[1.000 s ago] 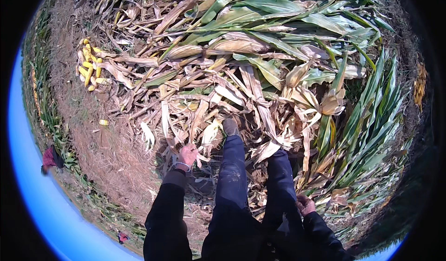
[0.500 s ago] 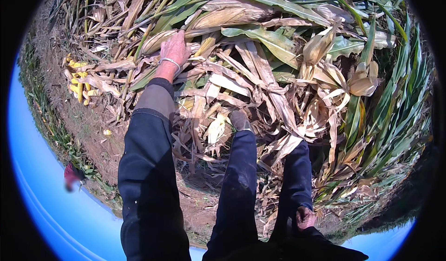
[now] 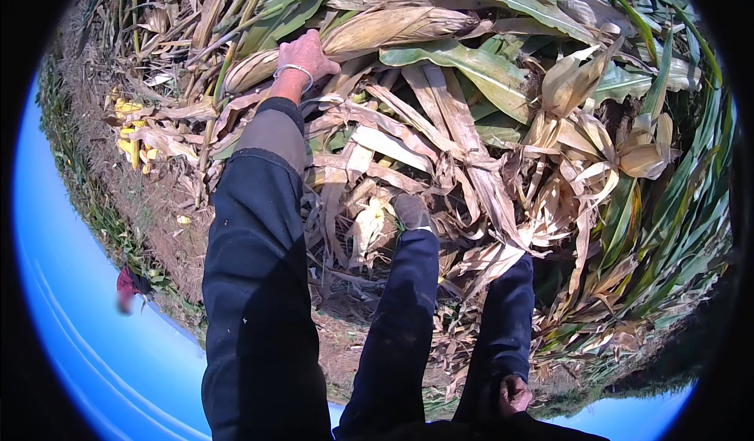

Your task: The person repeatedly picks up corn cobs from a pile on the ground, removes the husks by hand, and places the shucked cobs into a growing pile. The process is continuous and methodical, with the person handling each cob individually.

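Observation:
My left hand (image 3: 306, 58) reaches far out and is closed around the near end of a corn ear (image 3: 397, 31) in its dry, pale husk. The ear lies among cut stalks, pointing right from my fingers. Another length of dry husk (image 3: 251, 70) lies just left of the hand. My right hand (image 3: 514, 395) is low by my right leg, its fingers curled; whatever it may hold is hidden. Between my feet and the left arm lies an opened pale husk (image 3: 367, 225).
Husked yellow cobs (image 3: 133, 146) lie in a small heap at left, with a corn piece (image 3: 184, 219) on the soil nearby. Opened dry husks (image 3: 569, 84) stand up at right beside long green leaves (image 3: 667, 205). A person in red (image 3: 132, 284) is far off at left.
My view has shifted a little. My left hand stays on the stalks and husks, its knuckles turned more to the right. The right hand remains low near my leg.

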Tool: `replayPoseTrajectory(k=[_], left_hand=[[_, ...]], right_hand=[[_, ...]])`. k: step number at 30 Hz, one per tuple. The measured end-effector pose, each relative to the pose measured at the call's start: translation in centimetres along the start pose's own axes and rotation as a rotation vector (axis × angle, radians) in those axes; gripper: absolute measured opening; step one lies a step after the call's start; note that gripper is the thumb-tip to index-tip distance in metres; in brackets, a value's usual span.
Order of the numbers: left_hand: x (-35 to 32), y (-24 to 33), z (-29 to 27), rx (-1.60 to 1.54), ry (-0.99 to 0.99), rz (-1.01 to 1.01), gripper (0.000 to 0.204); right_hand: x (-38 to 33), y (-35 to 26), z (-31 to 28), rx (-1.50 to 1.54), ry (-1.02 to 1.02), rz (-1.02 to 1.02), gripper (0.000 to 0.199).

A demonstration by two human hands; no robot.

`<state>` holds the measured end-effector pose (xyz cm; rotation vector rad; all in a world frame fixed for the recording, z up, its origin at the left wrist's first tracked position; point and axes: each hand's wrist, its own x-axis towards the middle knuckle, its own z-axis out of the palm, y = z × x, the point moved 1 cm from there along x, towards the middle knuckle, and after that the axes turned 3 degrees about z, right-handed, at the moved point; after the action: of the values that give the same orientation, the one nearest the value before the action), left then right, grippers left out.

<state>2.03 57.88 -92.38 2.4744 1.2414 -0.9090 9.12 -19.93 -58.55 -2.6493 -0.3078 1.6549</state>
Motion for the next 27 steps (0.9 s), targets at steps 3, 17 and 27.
replayPoseTrajectory(k=[3,17,27], left_hand=[[-4.4,0.9,2.2,-0.032,0.115,0.203,0.057],[-38.1,15.1,-8.5,-0.84,-0.053,0.324,0.046],[-55.2,19.0,-32.7,-1.259,-0.411,0.212,0.058]], right_hand=[[-0.4,-1.2,-0.6,0.027,0.004,0.002,0.014],[0.0,-5.0,-6.9,0.48,-0.004,-0.025,0.017],[-6.9,-19.2,-27.4,1.006,0.238,-0.369,0.023]])
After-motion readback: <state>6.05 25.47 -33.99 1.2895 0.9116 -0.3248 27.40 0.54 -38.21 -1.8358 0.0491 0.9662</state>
